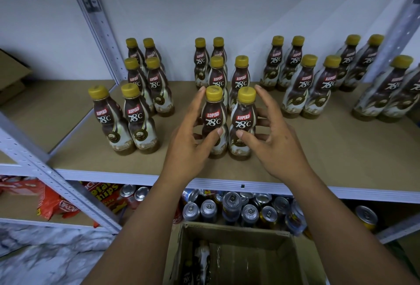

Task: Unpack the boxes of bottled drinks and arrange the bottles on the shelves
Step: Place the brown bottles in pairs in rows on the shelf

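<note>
On the brown shelf (318,148), behind its white front edge, stock stands as follows:

Item, left front bottle (213,117): brown coffee drink, yellow cap, "Kopiko 78°C" label, upright near the front of the board. The left hand (188,146) holds it, grip clamped: thumb across the label, fingers wrapped behind, forefinger raised beside the cap.

Item, right front bottle (243,122): same make, upright, just beside its neighbour, bases touching or nearly so. The right hand (279,146) holds it, grip clamped likewise: thumb on the front, fingers curled round the far side, forefinger lifted near the cap.

Item, middle rows (241,75): two more pairs of the same drink, standing directly behind the held pair.

Item, left rows (136,116): three pairs, front to back, apart from both hands.

Item, right rows (305,84): two pairs, with further pairs beyond them toward the metal post (400,23).

Item, cardboard box (238,230): open, on the near side below the forearms. One loose bottle (202,256) shows inside at the left wall; the rest is too dark to tell.

Item, drink cans (231,205): crowded on the lower shelf, silver tops showing.

Item, snack packets (54,205): red and orange, lower shelf, left bay
</note>
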{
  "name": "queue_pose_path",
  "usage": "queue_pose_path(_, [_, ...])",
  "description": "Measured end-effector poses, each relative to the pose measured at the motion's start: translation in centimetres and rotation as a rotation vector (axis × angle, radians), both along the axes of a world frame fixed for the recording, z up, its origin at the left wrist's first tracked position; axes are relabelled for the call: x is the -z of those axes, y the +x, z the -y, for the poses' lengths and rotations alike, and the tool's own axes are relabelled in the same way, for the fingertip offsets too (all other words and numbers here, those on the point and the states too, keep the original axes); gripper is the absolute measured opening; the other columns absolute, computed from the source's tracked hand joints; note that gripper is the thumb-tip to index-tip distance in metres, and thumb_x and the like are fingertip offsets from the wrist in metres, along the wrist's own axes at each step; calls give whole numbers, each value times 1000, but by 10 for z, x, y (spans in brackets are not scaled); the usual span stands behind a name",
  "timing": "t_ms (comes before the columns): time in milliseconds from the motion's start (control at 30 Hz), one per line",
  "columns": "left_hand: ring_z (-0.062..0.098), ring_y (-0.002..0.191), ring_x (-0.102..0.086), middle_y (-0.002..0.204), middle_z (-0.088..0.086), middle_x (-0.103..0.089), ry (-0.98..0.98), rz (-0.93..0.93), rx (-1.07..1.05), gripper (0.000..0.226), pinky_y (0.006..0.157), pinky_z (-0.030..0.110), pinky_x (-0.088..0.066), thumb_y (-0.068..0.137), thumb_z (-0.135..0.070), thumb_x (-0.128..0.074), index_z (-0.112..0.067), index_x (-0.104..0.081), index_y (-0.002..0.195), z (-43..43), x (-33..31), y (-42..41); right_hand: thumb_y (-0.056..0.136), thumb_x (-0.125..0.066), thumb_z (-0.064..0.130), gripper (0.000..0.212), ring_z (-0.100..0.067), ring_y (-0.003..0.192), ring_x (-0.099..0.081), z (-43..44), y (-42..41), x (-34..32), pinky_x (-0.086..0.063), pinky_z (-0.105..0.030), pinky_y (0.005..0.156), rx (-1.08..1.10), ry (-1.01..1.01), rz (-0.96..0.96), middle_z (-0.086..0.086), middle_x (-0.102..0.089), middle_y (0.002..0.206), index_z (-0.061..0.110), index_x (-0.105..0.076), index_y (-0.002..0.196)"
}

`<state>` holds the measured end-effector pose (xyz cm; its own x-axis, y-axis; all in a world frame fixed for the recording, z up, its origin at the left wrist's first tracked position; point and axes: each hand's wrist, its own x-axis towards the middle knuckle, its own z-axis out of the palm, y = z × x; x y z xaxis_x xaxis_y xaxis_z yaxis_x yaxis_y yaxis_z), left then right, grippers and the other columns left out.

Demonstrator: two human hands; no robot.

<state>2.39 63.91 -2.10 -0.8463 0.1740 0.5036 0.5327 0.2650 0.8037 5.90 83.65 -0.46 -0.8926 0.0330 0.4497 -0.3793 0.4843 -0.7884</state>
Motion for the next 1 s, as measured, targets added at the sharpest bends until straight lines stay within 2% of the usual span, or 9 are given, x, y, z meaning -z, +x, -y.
queue_pose_path(167, [-3, 133, -50, 149, -20, -50, -9, -8, -7, 86, 94, 28, -56, 96, -15, -71, -56, -20, 153, 0, 1, 0, 86, -81, 23, 90, 19, 116, -51, 0, 0, -1, -49, -7, 78, 20, 13, -3, 48, -52, 118, 66, -24, 141])
queue_pose_path(233, [-3, 134, -49, 151, -17, -49, -16, -21, -14, 86, 95, 26, -55, 96, -14, -71, -55, -20, 152, 0, 0, 0, 87, -80, 23, 90, 19, 114, -53, 0, 0, -2, -51, -10, 80, 20, 18, 8, 49, -53, 115, 68, -23, 140])
queue_pose_path(333, [-3, 133, -50, 151, -13, -50, -23, -38, -30, 86, 94, 21, -53, 96, -15, -71, -54, -20, 153, -1, -1, 1, 89, -78, 21, 90, 14, 117, -56, 0, 0, -1, -55, -21, 87, 16, 21, 13, 38, -56, 123, 66, -23, 143])
queue_pose_path(467, [-3, 133, -50, 151, -13, -50, -29, -43, -42, 86, 94, 27, -56, 96, -14, -71, -51, -20, 154, -1, -1, 1, 89, -78, 22, 89, 13, 116, -57, 0, 0, 1, -58, -28, 89, 7, 10, 26, 34, -58, 125, 63, -25, 147])
queue_pose_path(600, [-2, 134, -50, 151, -12, -51, -35, -50, -48, 86, 98, 35, -57, 96, -15, -71, -53, -20, 154, -1, -1, 2, 90, -78, 22, 88, 16, 113, -56, -1, -1, 2, -58, -25, 87, -2, 10, 23, 36, -56, 123, 60, -25, 149])
queue_pose_path(700, [-5, 132, -50, 150, -12, -52, -46, -51, -59, 86, 96, 27, -56, 96, -16, -72, -51, -19, 154, -2, -2, 3, 90, -77, 20, 88, 19, 113, -55, -1, -1, 2, -58, -25, 89, -8, 5, 21, 38, -54, 124, 58, -25, 150])
queue_pose_path(800, [-6, 130, -51, 149, -12, -53, -50, -54, -70, 85, 93, 22, -55, 96, -16, -72, -49, -20, 154, -2, -2, 3, 91, -76, 18, 88, 16, 118, -55, 0, -2, 3, -57, -33, 95, -20, -14, 22, 37, -54, 129, 56, -25, 151])
queue_pose_path(867, [-5, 130, -52, 148, -12, -54, -56, -60, -80, 85, 93, 28, -57, 96, -17, -72, -49, -20, 154, -2, -2, 3, 91, -76, 17, 88, 12, 121, -55, -1, -2, 3, -57, -37, 97, -28, -21, 18, 34, -55, 133, 56, -26, 151])
queue_pose_path(1000, [-2, 131, -53, 148, -13, -53, -57, -64, -83, 86, 93, 37, -59, 95, -18, -73, -50, -20, 155, -2, -2, 3, 91, -76, 17, 88, 13, 118, -56, -1, -2, 3, -58, -30, 92, -25, -13, 7, 34, -56, 130, 59, -25, 148])
